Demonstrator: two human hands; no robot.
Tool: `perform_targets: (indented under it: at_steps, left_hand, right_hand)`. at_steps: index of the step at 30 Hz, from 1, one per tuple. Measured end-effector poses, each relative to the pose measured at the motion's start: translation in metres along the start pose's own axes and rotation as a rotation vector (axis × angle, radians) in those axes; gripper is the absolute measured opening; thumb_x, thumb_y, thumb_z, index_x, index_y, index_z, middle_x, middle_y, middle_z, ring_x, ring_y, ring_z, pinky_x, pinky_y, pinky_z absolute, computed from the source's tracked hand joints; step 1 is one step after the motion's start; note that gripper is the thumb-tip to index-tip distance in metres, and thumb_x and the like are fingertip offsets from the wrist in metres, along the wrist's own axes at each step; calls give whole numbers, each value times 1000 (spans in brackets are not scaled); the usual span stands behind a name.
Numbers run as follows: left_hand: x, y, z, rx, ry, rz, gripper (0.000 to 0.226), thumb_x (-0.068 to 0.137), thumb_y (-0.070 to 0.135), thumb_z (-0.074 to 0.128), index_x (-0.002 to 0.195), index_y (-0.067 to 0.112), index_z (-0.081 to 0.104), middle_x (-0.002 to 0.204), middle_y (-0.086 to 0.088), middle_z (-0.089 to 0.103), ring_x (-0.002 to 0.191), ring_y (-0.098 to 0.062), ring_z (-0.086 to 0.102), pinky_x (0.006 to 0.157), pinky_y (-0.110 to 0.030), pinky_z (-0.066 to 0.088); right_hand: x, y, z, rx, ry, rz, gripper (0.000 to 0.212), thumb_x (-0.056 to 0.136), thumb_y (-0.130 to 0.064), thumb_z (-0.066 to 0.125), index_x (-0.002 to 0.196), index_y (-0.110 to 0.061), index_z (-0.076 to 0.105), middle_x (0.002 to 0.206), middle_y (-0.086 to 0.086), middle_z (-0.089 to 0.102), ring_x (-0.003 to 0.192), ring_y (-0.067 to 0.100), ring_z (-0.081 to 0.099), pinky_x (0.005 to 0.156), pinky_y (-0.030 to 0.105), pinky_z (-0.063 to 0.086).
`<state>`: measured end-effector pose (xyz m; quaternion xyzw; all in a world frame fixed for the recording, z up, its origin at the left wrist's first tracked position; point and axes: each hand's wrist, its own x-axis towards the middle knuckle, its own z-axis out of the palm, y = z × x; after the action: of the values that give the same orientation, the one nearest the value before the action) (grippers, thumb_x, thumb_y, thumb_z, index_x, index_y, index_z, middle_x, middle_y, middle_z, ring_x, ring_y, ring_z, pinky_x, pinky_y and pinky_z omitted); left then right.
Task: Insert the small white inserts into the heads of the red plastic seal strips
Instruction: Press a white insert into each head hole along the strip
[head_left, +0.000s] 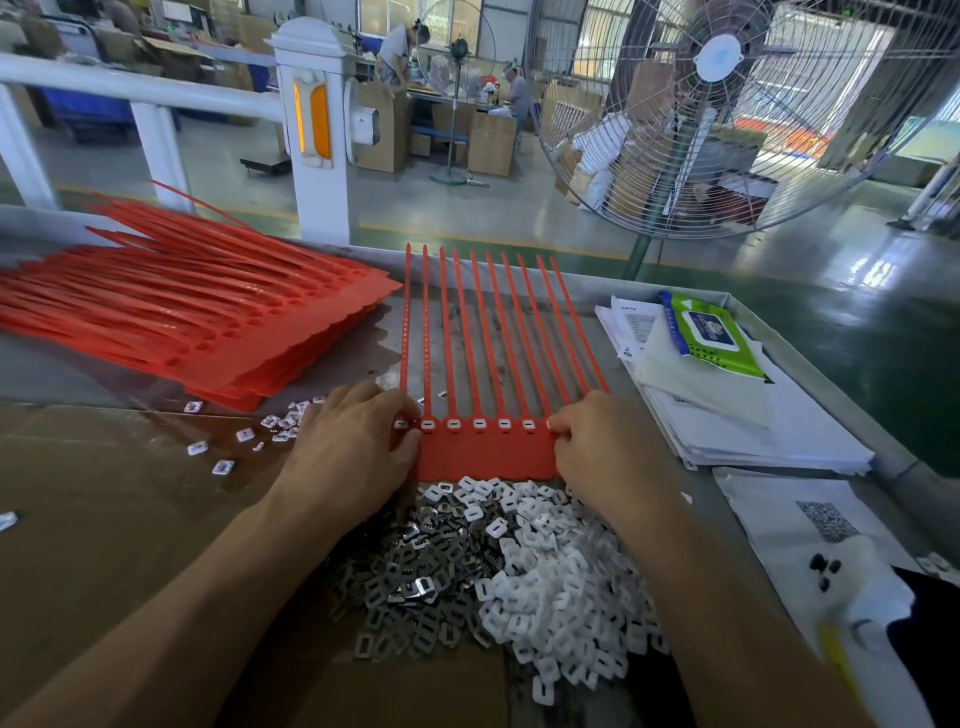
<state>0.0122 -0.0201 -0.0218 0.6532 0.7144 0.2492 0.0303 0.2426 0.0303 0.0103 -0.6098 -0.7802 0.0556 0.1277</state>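
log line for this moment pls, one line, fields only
step: seating inserts | left hand: pressing left end of red strip sheet | right hand: pinching right end | white inserts: piled below sheet

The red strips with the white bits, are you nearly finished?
Not nearly. The sheet of red strips shows white inserts along its visible heads; left hand and right hand press its ends. The red stack and insert pile remain.
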Motion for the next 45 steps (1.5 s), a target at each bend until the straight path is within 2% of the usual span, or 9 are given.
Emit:
perform_targets:
  at_steps: [6,11,15,18,22,25,35,39,45]
  left_hand:
    - [-1,-1,-1,-4,-11,-4,25,95,42,57,119,35,63,123,7,58,122,-20,47,106,-42,33]
    - [-2,0,-2,-12,-13,-3,25,95,41,57,119,35,63,123,7,58,121,-20,48,106,-42,34]
    - [-1,-1,-2,-8,-14,-1,26,95,40,58,120,35,64,122,6,59,121,-20,49,106,-42,36]
    - [-1,-1,-2,-12,-12,-2,26,95,40,58,120,35,64,122,7,58,121,-20,48,107,-42,35]
    - [-1,-1,-2,-10,-13,5,25,95,41,58,119,35,64,121,8,58,121,-20,49,106,-43,36]
    - [0,-2,-2,-15,-12,4,24,95,41,58,117,36,64,120,8,58,120,-20,49,105,-43,36]
    - [0,-1,-2,-21,-1,5,23,94,40,59,115,36,65,118,8,59,118,-20,50,104,-44,37]
    - [0,-1,-1,-24,1,8,23,94,41,59,116,36,64,117,9,59,117,-19,50,104,-43,37]
    - [0,-1,-2,-17,-3,12,24,95,42,58,118,36,64,117,9,59,117,-18,50,105,-44,37]
  right_hand:
    - [-3,-17,-7,-196,-26,7,27,91,-4,49,102,-11,72,103,5,56,81,25,51,68,33,41]
    - [-8,-13,-3,-137,-37,23,21,92,-5,48,80,-15,62,83,0,47,73,21,51,58,27,33]
    - [-6,-1,-3,104,31,10,24,100,-14,55,107,-17,78,106,1,71,93,20,68,84,37,56]
    - [-7,-1,-8,192,48,-37,18,100,-23,63,97,-24,80,94,-10,75,84,8,68,82,38,58]
    - [-14,-3,-15,314,-193,-147,9,91,-42,76,87,-35,80,80,-26,71,80,-15,62,65,14,42]
    - [-16,-5,-16,360,-329,-191,13,85,-45,81,82,-33,77,79,-29,70,72,-13,63,65,16,41]
    - [-16,-8,-10,399,-365,-131,16,85,-39,84,79,-28,74,71,-19,71,61,-5,63,63,23,45]
    - [-17,-6,-10,522,-306,-114,12,89,-37,79,82,-29,73,78,-15,72,64,-1,65,64,25,49]
    - [-5,9,-8,674,42,60,9,93,-25,75,85,-30,74,70,-16,70,59,-4,61,58,18,45]
